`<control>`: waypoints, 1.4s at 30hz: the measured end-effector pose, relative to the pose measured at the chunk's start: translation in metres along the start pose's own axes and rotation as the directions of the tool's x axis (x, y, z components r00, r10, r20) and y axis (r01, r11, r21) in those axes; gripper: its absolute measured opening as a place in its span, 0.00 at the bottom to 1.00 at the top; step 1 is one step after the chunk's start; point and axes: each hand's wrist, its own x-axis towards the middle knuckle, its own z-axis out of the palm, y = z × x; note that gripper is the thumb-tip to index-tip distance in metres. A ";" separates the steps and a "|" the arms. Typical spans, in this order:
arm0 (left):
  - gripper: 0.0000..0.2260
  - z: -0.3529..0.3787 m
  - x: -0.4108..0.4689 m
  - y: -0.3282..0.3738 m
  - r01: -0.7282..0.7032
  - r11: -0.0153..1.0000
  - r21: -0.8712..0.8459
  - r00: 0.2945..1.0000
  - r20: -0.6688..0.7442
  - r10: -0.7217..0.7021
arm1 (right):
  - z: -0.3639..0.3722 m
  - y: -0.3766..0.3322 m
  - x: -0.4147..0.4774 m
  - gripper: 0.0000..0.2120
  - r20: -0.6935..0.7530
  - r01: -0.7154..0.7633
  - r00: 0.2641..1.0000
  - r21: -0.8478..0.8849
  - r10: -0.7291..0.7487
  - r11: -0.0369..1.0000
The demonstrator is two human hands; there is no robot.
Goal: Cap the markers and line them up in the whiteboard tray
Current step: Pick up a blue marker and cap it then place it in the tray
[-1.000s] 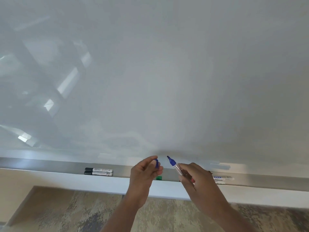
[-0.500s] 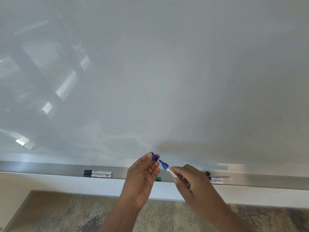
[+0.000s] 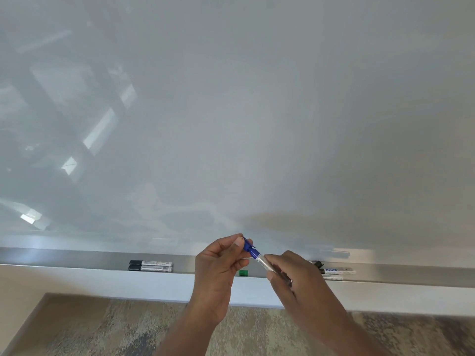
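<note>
My right hand (image 3: 291, 277) grips a blue marker (image 3: 262, 260) by its silver barrel, tip pointing up and left. My left hand (image 3: 218, 265) pinches the blue cap (image 3: 248, 244), which now sits over the marker's tip. Both hands hover just in front of the metal whiteboard tray (image 3: 77, 258). Two black-capped markers (image 3: 150, 265) lie side by side in the tray at the left. A green cap (image 3: 243, 272) rests in the tray below my left hand. Two more markers (image 3: 336, 271) lie in the tray at the right, one with a blue label, next to a black cap (image 3: 318, 264).
The large glossy whiteboard (image 3: 231, 111) fills the upper view and reflects windows. A white ledge (image 3: 128, 283) runs under the tray. Patterned carpet (image 3: 102, 330) lies below.
My hands came together: the marker tip moved left and down into the blue cap held by my left hand. The markers in the tray did not move.
</note>
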 end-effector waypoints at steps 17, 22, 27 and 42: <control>0.09 -0.005 -0.014 0.000 -0.130 0.990 -0.045 0.991 -0.025 0.129 | 0.023 -0.013 0.006 0.08 -0.123 0.003 0.992 0.048 0.002 0.999; 0.05 -0.026 -0.004 0.018 -0.172 0.974 0.145 0.984 0.081 0.161 | 0.022 -0.008 0.019 0.09 -0.076 0.041 0.996 0.027 -0.039 0.999; 0.04 -0.057 0.022 0.037 -0.264 0.799 0.541 0.962 0.211 0.175 | 0.032 0.005 0.040 0.13 0.036 0.066 0.997 -0.110 -0.062 0.992; 0.04 -0.148 0.104 0.052 -0.428 -0.428 0.796 0.817 0.544 0.193 | 0.142 0.013 0.119 0.06 0.134 0.051 0.991 -0.251 -0.018 0.967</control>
